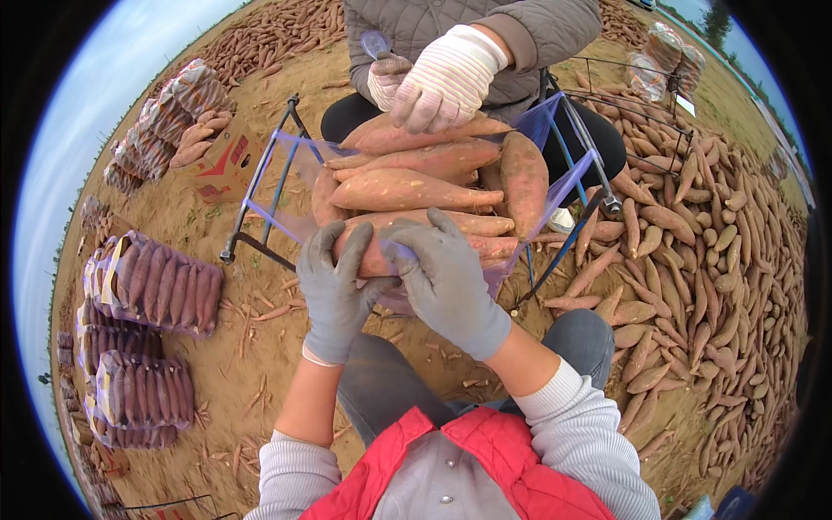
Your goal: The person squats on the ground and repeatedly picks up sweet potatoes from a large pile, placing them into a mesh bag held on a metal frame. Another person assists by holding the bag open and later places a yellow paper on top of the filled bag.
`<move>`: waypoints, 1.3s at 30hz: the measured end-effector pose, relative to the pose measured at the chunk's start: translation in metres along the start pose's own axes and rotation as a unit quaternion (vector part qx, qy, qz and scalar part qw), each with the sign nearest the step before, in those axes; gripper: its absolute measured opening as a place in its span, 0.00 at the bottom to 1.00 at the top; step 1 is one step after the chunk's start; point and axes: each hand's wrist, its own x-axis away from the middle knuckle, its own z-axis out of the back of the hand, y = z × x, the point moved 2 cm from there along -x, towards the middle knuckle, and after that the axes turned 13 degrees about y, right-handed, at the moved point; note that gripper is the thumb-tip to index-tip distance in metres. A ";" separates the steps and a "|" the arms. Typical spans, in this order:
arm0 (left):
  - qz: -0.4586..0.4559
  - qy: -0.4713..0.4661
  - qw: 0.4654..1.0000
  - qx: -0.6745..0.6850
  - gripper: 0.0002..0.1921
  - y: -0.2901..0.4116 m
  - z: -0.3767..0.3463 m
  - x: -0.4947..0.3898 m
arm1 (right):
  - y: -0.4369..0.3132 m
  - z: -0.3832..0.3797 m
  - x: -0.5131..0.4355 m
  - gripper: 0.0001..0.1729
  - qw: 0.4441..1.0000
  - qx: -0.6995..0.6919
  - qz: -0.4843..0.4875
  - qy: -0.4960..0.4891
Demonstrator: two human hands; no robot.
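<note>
My left hand (335,289), in a grey coated glove, curls around the left end of the nearest sweet potato (369,257). In a matching glove, my right hand (448,286) bends over the same root, with a fold of thin purple bag (402,252) at its fingers. Several large sweet potatoes lie stacked crosswise in this bag, among them a pale-topped one (416,190) and one turned lengthwise (524,185) along the right side. The bag is stretched between the bars of a metal frame (266,162). My fingertips partly hide the nearest root.
Across the frame sits a person whose striped gloved hand (448,78) reaches over the roots; the other hand grips a small clear object (375,44). Loose sweet potatoes (676,260) heap at right. Filled purple bags (159,283) and a cardboard box (224,166) stand at left.
</note>
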 end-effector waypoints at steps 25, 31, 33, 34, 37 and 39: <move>0.080 -0.077 0.994 0.009 0.38 0.002 0.018 -0.018 | -0.041 0.007 -0.072 0.16 0.807 -0.502 -0.309 0.021; 0.107 -0.042 0.992 0.054 0.38 -0.005 0.013 -0.008 | -0.018 -0.038 -0.080 0.15 0.909 -0.333 -0.218 0.125; 0.120 -0.020 0.991 0.062 0.40 -0.007 0.011 -0.005 | -0.014 -0.058 -0.078 0.14 0.963 -0.197 -0.127 0.131; 0.131 -0.005 0.989 0.066 0.41 -0.007 0.009 -0.004 | -0.012 -0.060 -0.076 0.15 0.970 -0.164 -0.117 0.135; 0.148 0.024 0.985 0.082 0.41 -0.006 0.004 0.002 | -0.005 -0.062 -0.071 0.13 0.977 -0.122 -0.142 0.099; 0.155 0.016 0.983 0.097 0.40 -0.007 0.002 0.007 | 0.000 -0.060 -0.070 0.14 0.982 -0.088 -0.131 0.108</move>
